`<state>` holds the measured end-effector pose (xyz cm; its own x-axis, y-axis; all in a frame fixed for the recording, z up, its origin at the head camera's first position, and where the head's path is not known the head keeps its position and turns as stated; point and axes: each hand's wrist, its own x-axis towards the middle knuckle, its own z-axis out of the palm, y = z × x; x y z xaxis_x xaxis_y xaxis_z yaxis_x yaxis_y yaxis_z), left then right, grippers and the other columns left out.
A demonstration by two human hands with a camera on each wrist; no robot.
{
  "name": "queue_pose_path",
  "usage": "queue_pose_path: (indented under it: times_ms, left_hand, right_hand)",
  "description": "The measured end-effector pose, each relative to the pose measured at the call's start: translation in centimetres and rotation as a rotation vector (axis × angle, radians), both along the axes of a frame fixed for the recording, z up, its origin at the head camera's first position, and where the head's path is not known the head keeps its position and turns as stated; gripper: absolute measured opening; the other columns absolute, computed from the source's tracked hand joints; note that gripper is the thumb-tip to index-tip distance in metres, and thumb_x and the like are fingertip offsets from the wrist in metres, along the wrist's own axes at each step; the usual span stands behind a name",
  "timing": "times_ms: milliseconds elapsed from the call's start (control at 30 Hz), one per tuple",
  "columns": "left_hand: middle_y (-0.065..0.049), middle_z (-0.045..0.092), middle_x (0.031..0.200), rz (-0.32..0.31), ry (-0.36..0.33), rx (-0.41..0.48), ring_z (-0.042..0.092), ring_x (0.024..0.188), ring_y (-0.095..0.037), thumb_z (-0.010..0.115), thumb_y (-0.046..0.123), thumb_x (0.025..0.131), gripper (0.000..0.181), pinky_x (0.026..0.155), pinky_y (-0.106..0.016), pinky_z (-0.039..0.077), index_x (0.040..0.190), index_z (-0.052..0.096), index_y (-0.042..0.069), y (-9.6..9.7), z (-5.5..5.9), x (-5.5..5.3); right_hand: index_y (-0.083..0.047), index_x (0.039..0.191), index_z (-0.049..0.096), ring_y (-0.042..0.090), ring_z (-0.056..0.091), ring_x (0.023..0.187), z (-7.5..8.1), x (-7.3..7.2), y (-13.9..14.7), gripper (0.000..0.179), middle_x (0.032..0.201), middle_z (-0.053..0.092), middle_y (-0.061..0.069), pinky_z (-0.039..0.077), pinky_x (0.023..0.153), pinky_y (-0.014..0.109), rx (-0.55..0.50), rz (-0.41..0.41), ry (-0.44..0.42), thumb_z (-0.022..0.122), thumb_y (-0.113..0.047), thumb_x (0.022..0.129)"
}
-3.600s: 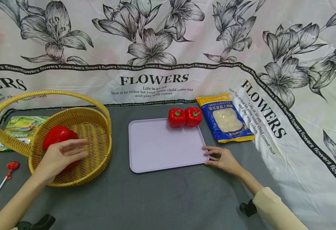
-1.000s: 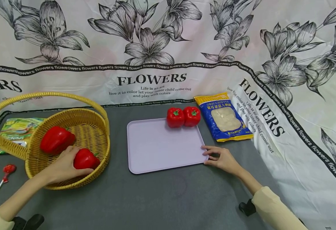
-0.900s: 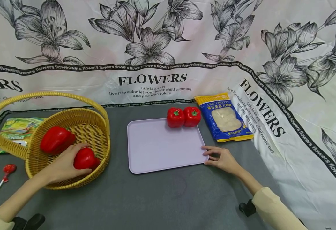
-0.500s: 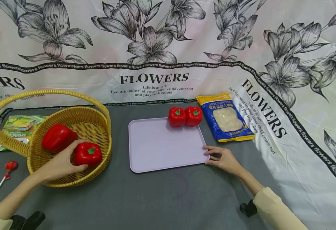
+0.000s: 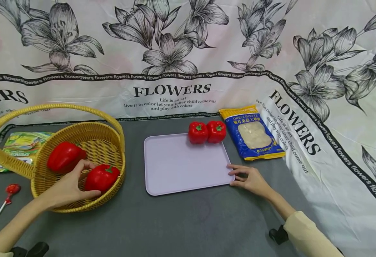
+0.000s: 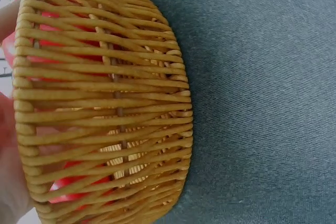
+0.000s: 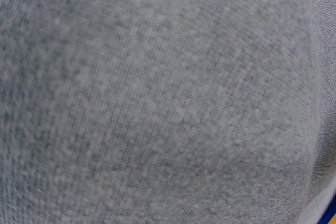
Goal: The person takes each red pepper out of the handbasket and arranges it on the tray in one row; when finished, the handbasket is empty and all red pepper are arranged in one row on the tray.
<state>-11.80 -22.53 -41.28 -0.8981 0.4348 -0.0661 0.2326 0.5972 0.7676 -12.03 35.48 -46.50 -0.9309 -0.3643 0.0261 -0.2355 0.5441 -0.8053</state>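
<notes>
In the head view, my left hand (image 5: 66, 188) is inside the yellow wicker basket (image 5: 120, 142), its thumb and fingers bent around a red bell pepper (image 5: 101, 180) at the right side. A second red bell pepper (image 5: 65, 157) lies behind that hand. The left wrist view looks at the basket's outer wall (image 6: 105, 103), with red showing through the weave and part of the hand at the left edge. My right hand (image 5: 249, 178) rests its fingertips along the right rim of a lilac tray (image 5: 181, 167). Two more red bell peppers (image 5: 198, 132) sit at the tray's back right corner.
A blue and yellow orecchiette bag (image 5: 255, 134) lies right of the tray. A green packet (image 5: 24, 148) is partly behind the basket, and a red lollipop (image 5: 10, 194) lies left of it. The basket's tall handle (image 5: 59, 106) arches up. Flowered cloth (image 5: 171, 53) covers the back.
My left hand has gone down onto the front pepper in the basket. That pepper turned stem up, then tipped and shifted right within the basket. The right hand stays at the tray rim.
</notes>
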Motion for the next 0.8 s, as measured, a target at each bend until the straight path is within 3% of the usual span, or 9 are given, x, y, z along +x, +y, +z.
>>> queue_pose_path:
  times_ms: [200,333,500,633,800]
  left_hand:
    - [-0.025,0.051,0.125,0.031,0.057,-0.133,0.053,0.110,-0.045,0.080,0.036,0.077,0.076,0.082,-0.056,0.051,0.127,0.035,0.000,1.0,0.3,-0.3]
    - [-0.024,0.056,0.118,0.008,0.081,-0.214,0.059,0.101,-0.038,0.077,0.034,0.078,0.078,0.079,-0.053,0.052,0.133,0.034,-0.001,1.9,0.6,-0.9]
    - [-0.021,0.061,0.102,-0.030,0.101,-0.306,0.062,0.088,-0.032,0.079,0.029,0.072,0.076,0.069,-0.044,0.054,0.126,0.038,-0.007,2.8,0.5,-1.5]
    - [-0.026,0.058,0.108,-0.029,0.120,-0.264,0.061,0.092,-0.038,0.082,0.028,0.073,0.079,0.070,-0.048,0.055,0.128,0.039,-0.010,3.0,0.1,-1.6]
    - [-0.027,0.053,0.118,-0.003,0.125,-0.121,0.058,0.099,-0.041,0.079,0.024,0.078,0.076,0.076,-0.052,0.053,0.133,0.034,-0.004,2.3,0.0,-1.4]
  right_hand:
    - [-0.009,0.106,0.072,0.028,0.052,0.123,-0.2,0.1,0.0,0.029,0.133,0.057,0.008,0.050,0.086,0.023,0.014,-0.004,0.012,0.079,-0.016,0.079]
    - [-0.009,0.106,0.072,0.027,0.053,0.122,-0.2,0.1,0.0,0.028,0.133,0.058,0.008,0.050,0.086,0.022,0.018,-0.002,0.013,0.079,-0.016,0.079]
    - [-0.008,0.107,0.072,0.029,0.052,0.122,-0.1,0.2,0.0,0.028,0.134,0.057,0.011,0.051,0.087,0.025,0.024,0.013,0.019,0.078,-0.016,0.081]
    - [-0.006,0.108,0.071,0.031,0.052,0.123,-0.1,0.3,0.0,0.029,0.134,0.056,0.012,0.050,0.088,0.029,0.021,0.021,0.011,0.077,-0.016,0.081]
    - [-0.005,0.108,0.071,0.030,0.051,0.124,0.2,0.2,-0.1,0.029,0.134,0.056,0.011,0.050,0.088,0.028,-0.001,0.004,-0.011,0.078,-0.015,0.081]
